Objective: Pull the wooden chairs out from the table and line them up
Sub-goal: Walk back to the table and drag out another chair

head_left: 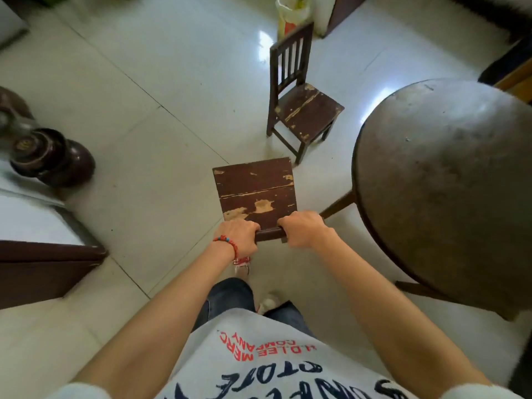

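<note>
Gripping the top rail of a small wooden chair point(256, 194), a person stands just left of a round table point(449, 197), seen from a camera on their own head looking down. Both hands are curled shut around the chair's back rail: the left hand point(240, 236), with a red bead bracelet point(227, 243) at the wrist, holds the rail's left end, and the right hand point(302, 233) holds its right end, with a short bare stretch of rail between them. The chair's worn seat, its dark paint chipped, points away from the person, and the chair sits just beside the table's left edge, clear of the tabletop.

A second wooden chair point(302, 93) of the same kind stands farther off, also left of the table and beyond the held chair, with its slatted back turned to the left and its seat angled toward the table. The two chairs are near each other but not touching.

Judging by this, the step in hand is placing the held chair. The next move likely calls for shifting it until it stands alongside the second chair and faces the same way, keeping its legs clear of the table's legs.
</note>
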Motion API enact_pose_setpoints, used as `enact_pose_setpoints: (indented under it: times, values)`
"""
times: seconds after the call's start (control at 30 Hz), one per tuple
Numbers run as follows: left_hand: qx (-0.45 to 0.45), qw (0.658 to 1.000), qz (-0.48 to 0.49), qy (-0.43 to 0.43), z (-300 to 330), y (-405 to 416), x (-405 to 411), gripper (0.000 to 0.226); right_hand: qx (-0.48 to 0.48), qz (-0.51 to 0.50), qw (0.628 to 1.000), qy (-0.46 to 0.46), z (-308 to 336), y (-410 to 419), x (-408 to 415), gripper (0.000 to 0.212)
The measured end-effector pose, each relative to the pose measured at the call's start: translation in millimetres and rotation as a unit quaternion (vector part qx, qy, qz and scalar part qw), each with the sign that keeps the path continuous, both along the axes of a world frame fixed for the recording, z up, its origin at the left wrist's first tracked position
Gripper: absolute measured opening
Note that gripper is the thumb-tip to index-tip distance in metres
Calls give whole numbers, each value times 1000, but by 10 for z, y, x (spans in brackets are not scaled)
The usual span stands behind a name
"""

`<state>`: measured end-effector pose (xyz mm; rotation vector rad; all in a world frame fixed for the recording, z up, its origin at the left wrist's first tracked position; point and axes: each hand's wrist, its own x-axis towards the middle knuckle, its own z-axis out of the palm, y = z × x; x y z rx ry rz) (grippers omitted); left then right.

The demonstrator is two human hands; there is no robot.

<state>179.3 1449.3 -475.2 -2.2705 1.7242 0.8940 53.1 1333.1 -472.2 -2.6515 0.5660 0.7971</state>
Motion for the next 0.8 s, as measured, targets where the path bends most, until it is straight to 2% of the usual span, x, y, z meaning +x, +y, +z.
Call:
enact_pose_setpoints:
  times: [0.33, 0.8]
  values:
    - [-3, 996, 88, 0, -61, -397, 1225, 24, 0, 67, 998, 7, 32, -546, 1399, 16]
    - [-17, 990, 137, -10, 73, -1176, 2886, 22, -15, 135, 991, -7, 156, -1455, 3210, 8]
